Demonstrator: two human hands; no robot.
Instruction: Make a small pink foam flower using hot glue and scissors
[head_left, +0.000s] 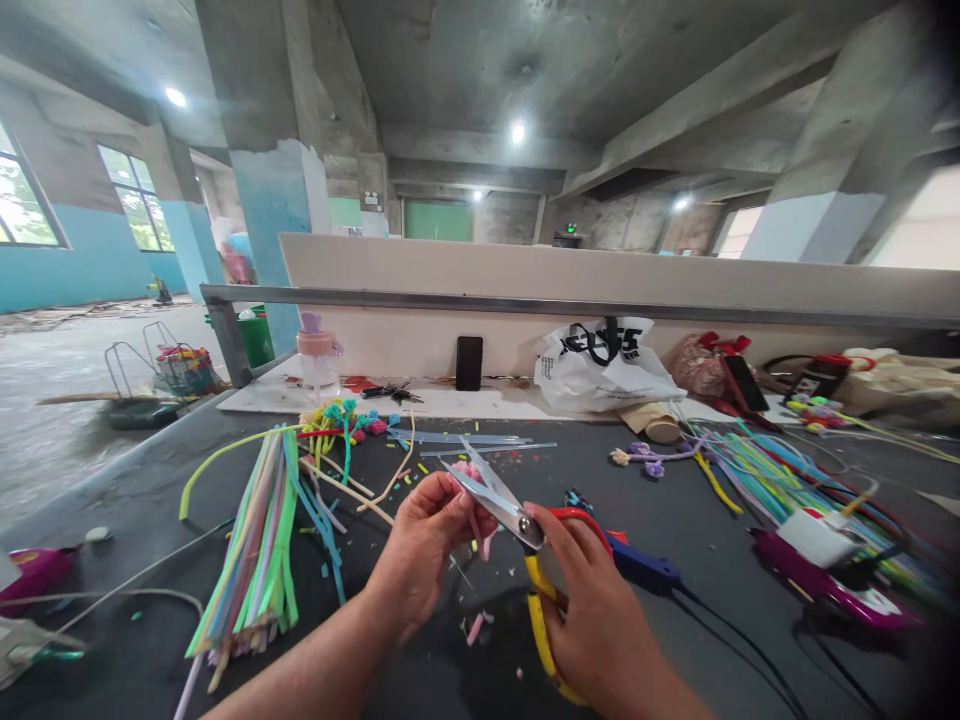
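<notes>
My left hand (429, 545) is closed on a small pink piece (469, 472) near the centre, pinching it between thumb and fingers; part of the piece hangs below them. My right hand (592, 590) grips scissors (525, 522) with red and yellow handles. The parted blades point up and to the left, close by the pink piece; whether they touch it I cannot tell. Below the hands, pink scraps (476, 627) lie on the dark tabletop (390, 675). A blue tool (645, 563) with a black cord rests just right of my right hand.
On the left lies a bundle of coloured strips (259, 550), with knotted yellow and teal pieces (337, 420) behind it. More strips (780, 480) and a purple tool (825, 580) lie right. A phone (469, 363), white bag (600, 365) and bottle (319, 360) stand along the back.
</notes>
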